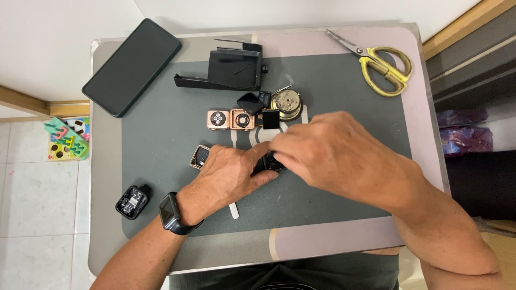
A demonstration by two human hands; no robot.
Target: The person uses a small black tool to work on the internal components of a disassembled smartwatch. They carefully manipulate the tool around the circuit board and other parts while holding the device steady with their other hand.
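Note:
My left hand point(228, 174) and my right hand point(328, 150) meet over the middle of a dark grey mat point(161, 139). Between their fingertips sits a small black watch part point(270, 161), pinched from both sides and mostly hidden. A rose-gold watch case point(200, 156) lies just left of my left hand, partly under it. A black smartwatch point(170, 213) is on my left wrist. Just beyond the hands lie two rose-gold watch backs point(229, 120), a black square screen point(270, 118) and a round brass mechanism point(286, 102).
A black phone point(131, 65) lies at the table's back left, yellow-handled scissors point(384, 67) at the back right. A black plastic holder point(231, 69) stands at the back centre. A small black watch body point(133, 201) rests at the mat's front left. A colourful toy point(67, 139) lies on the floor.

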